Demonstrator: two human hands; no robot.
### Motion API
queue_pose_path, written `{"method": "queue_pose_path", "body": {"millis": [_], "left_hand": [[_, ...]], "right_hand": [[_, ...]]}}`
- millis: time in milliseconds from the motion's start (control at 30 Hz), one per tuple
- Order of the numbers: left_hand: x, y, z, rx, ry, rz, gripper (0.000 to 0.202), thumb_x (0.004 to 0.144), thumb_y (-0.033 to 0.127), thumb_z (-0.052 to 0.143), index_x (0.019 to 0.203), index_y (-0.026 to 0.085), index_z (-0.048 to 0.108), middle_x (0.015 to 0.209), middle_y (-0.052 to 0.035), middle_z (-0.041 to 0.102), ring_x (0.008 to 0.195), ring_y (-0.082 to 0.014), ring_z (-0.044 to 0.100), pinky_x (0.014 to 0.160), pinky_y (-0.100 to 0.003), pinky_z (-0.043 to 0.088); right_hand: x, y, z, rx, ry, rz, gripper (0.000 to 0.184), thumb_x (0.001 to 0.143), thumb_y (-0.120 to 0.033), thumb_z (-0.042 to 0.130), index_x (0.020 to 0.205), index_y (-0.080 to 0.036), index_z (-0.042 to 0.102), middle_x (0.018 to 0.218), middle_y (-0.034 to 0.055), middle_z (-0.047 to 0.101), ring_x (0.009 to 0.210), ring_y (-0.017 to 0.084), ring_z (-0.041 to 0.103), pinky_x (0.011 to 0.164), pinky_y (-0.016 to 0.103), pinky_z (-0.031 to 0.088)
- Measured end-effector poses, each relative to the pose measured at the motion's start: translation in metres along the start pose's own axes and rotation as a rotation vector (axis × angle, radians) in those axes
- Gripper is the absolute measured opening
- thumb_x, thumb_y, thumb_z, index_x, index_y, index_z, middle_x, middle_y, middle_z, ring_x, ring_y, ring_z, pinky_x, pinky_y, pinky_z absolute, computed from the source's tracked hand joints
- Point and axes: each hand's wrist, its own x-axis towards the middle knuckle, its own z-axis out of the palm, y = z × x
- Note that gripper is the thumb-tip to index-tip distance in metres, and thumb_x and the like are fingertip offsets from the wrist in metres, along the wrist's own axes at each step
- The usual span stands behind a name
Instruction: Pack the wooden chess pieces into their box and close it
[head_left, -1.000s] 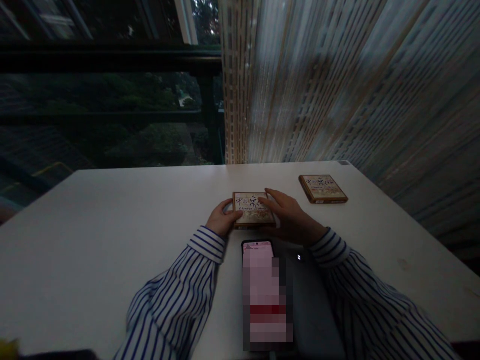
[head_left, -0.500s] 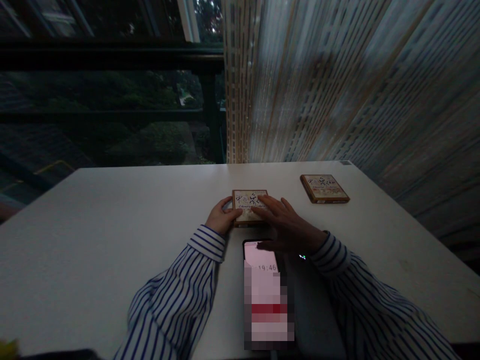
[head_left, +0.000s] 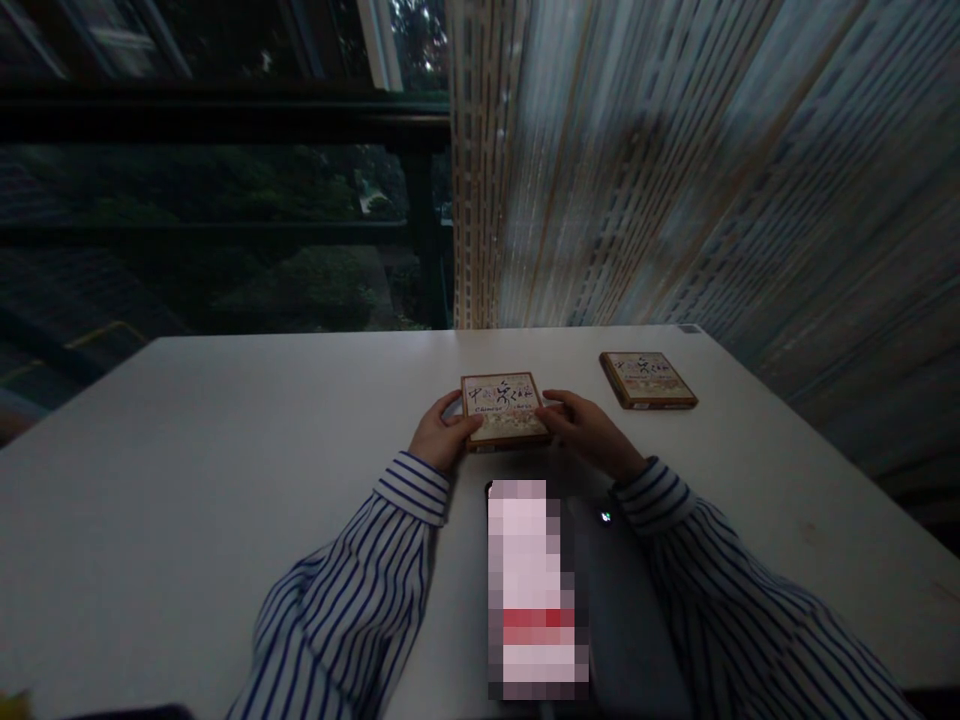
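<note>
A flat, square Chinese chess box (head_left: pixel 504 400) with a printed beige lid and brown edges is in front of me, slightly tilted. My left hand (head_left: pixel 441 432) grips its left side, thumb on the lid's near corner and fingers around the edge. On the opposite side, my right hand (head_left: pixel 592 428) has its thumb and bent fingers at the right edge, pinching it. Both sleeves are striped blue and white. A second, matching Chinese chess box (head_left: pixel 649 379) lies flat on the table, farther back to the right.
A phone (head_left: pixel 529 560) with a lit, pixelated screen lies nearest me, below the box. Beside it, under my right forearm, is a dark flat object (head_left: pixel 619 600) with a small light. The white table (head_left: pixel 225 480) reaches a railing (head_left: pixel 225 118) and a string curtain (head_left: pixel 600 160).
My right hand has gone from hovering spread over the lid to holding the box's right edge. The lid is uncovered now, and the box has shifted very slightly.
</note>
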Motion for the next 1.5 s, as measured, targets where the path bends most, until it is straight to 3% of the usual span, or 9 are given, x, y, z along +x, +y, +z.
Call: {"method": "queue_pose_path", "body": {"millis": [133, 400, 567, 667, 767, 867, 1000, 1200, 1500], "left_hand": [[-0.003, 0.003, 0.002, -0.033, 0.000, -0.003, 0.072, 0.062, 0.005, 0.070, 0.126, 0.011, 0.038, 0.073, -0.0082, 0.069, 0.064, -0.0166, 0.065, 0.070, -0.033, 0.053], [-0.008, 0.007, 0.006, -0.101, 0.007, -0.020, 0.072, 0.060, 0.006, 0.071, 0.125, 0.011, 0.039, 0.083, -0.0116, 0.068, 0.068, -0.0191, 0.066, 0.068, -0.035, 0.054], [-0.011, 0.012, 0.009, -0.140, -0.040, -0.081, 0.044, 0.066, 0.005, 0.063, 0.109, 0.008, 0.053, 0.082, -0.0116, 0.069, 0.069, -0.0194, 0.067, 0.065, -0.033, 0.056], [-0.010, 0.012, 0.010, -0.131, 0.011, -0.147, 0.022, 0.073, 0.013, 0.059, 0.094, 0.007, 0.060, 0.076, -0.0114, 0.069, 0.068, -0.0196, 0.067, 0.062, -0.031, 0.056], [-0.006, 0.009, 0.007, -0.137, 0.054, -0.177, 0.021, 0.074, 0.023, 0.061, 0.088, 0.007, 0.062, 0.073, -0.0116, 0.069, 0.069, -0.0205, 0.067, 0.061, -0.031, 0.056], [-0.002, 0.006, 0.005, -0.152, 0.042, -0.151, 0.020, 0.073, 0.023, 0.063, 0.084, 0.007, 0.062, 0.070, -0.0113, 0.069, 0.069, -0.0210, 0.067, 0.063, -0.032, 0.056], [-0.001, 0.006, 0.003, -0.157, 0.037, -0.110, 0.017, 0.073, 0.021, 0.062, 0.083, 0.007, 0.062, 0.068, -0.0103, 0.069, 0.067, -0.0209, 0.067, 0.065, -0.034, 0.056], [-0.009, 0.008, 0.009, -0.124, -0.017, -0.100, 0.013, 0.073, 0.019, 0.060, 0.080, 0.008, 0.061, 0.067, -0.0099, 0.069, 0.064, -0.0201, 0.066, 0.064, -0.033, 0.055], [-0.014, 0.012, 0.014, -0.058, -0.013, -0.129, 0.015, 0.073, 0.019, 0.058, 0.083, 0.008, 0.061, 0.069, -0.0089, 0.068, 0.058, -0.0178, 0.065, 0.055, -0.028, 0.054]], "right_hand": [[0.001, 0.000, 0.000, 0.203, -0.083, 0.137, 0.047, 0.080, -0.035, 0.055, 0.118, -0.009, 0.047, 0.083, 0.0093, 0.066, 0.056, 0.013, 0.058, 0.044, 0.023, 0.048], [0.000, -0.001, -0.003, 0.488, -0.114, 0.175, 0.038, 0.076, -0.026, 0.060, 0.111, -0.011, 0.053, 0.085, 0.0071, 0.066, 0.058, 0.010, 0.057, 0.046, 0.020, 0.050], [0.000, 0.000, -0.003, 0.560, -0.124, 0.178, 0.040, 0.075, -0.023, 0.060, 0.112, -0.011, 0.052, 0.080, 0.0060, 0.066, 0.058, 0.009, 0.057, 0.048, 0.019, 0.049], [-0.001, -0.003, -0.003, 0.571, -0.136, 0.189, 0.040, 0.074, -0.022, 0.061, 0.112, -0.010, 0.052, 0.077, 0.0048, 0.065, 0.057, 0.009, 0.056, 0.048, 0.019, 0.048], [-0.003, -0.006, -0.003, 0.578, -0.161, 0.199, 0.039, 0.074, -0.022, 0.062, 0.110, -0.011, 0.053, 0.076, 0.0040, 0.065, 0.055, 0.008, 0.055, 0.048, 0.019, 0.047], [-0.003, -0.006, -0.003, 0.578, -0.178, 0.194, 0.039, 0.073, -0.023, 0.062, 0.110, -0.011, 0.052, 0.076, 0.0038, 0.065, 0.056, 0.008, 0.055, 0.048, 0.019, 0.047], [-0.002, -0.005, -0.002, 0.577, -0.148, 0.187, 0.039, 0.073, -0.024, 0.063, 0.108, -0.013, 0.052, 0.072, 0.0026, 0.064, 0.054, 0.009, 0.055, 0.047, 0.019, 0.046], [-0.001, -0.011, -0.001, 0.627, -0.055, 0.190, 0.028, 0.079, -0.027, 0.055, 0.103, -0.014, 0.053, 0.088, 0.0077, 0.066, 0.069, 0.013, 0.062, 0.055, 0.024, 0.051], [0.000, -0.013, -0.002, 0.668, 0.029, 0.207, 0.022, 0.077, -0.021, 0.058, 0.098, -0.013, 0.056, 0.082, 0.0075, 0.068, 0.068, 0.014, 0.063, 0.057, 0.026, 0.053]]}}
